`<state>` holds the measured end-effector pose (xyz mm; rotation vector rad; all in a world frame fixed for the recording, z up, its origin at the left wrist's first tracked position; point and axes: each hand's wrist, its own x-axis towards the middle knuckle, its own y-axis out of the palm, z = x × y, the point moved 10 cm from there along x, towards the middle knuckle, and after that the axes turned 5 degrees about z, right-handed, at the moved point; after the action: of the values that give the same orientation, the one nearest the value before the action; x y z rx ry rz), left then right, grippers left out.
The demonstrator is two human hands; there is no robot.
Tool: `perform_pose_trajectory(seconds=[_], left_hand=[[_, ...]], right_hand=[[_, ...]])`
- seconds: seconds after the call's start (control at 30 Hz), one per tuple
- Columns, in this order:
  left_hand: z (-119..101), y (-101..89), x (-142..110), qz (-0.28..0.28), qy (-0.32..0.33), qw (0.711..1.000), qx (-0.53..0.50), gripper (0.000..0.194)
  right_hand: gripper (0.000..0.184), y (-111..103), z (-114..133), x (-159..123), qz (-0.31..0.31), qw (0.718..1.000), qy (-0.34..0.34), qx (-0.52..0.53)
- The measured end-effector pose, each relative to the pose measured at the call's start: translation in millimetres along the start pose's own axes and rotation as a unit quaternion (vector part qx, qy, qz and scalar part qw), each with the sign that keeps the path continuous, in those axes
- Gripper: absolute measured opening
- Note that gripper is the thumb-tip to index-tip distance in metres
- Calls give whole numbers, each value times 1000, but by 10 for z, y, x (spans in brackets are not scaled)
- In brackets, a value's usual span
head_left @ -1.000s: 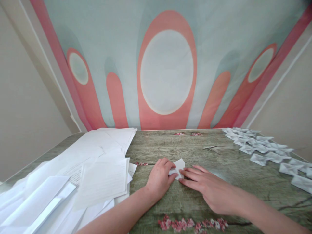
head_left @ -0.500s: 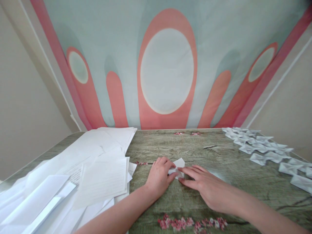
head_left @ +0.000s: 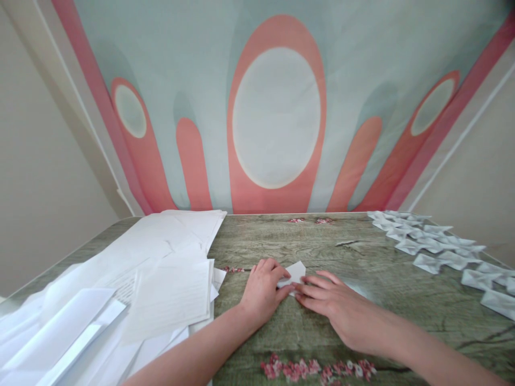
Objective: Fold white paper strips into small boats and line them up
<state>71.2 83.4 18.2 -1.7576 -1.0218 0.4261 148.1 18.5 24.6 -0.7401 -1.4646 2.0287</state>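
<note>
A small folded piece of white paper [head_left: 296, 271] lies on the wood-patterned table between my two hands. My left hand [head_left: 263, 287] pinches its left edge between thumb and fingers. From the right, my right hand [head_left: 330, 303] presses on its lower right side with fingers stretched out, the fingertips close to my left thumb. The lower part of the paper is hidden under my fingers.
Loose white sheets and a stack of cut paper squares [head_left: 171, 300] cover the table's left side. Several folded white paper pieces [head_left: 428, 262] stand in rows at the right. A patterned backdrop [head_left: 277, 201] rises behind the table's far edge.
My right fingers have shifted slightly on the folded paper, and the fingertips now sit lower on it, showing more of its upper part. My left hand keeps its place.
</note>
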Motion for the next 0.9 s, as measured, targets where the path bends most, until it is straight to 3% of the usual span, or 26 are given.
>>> perform_pose_trajectory(seconds=[0.17, 0.3, 0.53, 0.73, 0.9], left_hand=[[-16, 11, -5, 13, 8, 1000, 24, 18], [-173, -55, -60, 37, 43, 994, 89, 18], [-451, -66, -321, 101, 72, 975, 184, 40], [-442, 56, -399, 139, 59, 965, 213, 54], [-415, 22, -379, 156, 56, 963, 213, 55]], right_hand=[[69, -12, 21, 3, 6, 1000, -6, -7], [69, -21, 40, -1, -2, 1000, -8, -8], [69, -18, 46, -3, 0, 1000, -10, -10], [71, -37, 65, 1, -13, 1000, -5, -9], [66, -3, 51, 8, -3, 1000, 1, -17]])
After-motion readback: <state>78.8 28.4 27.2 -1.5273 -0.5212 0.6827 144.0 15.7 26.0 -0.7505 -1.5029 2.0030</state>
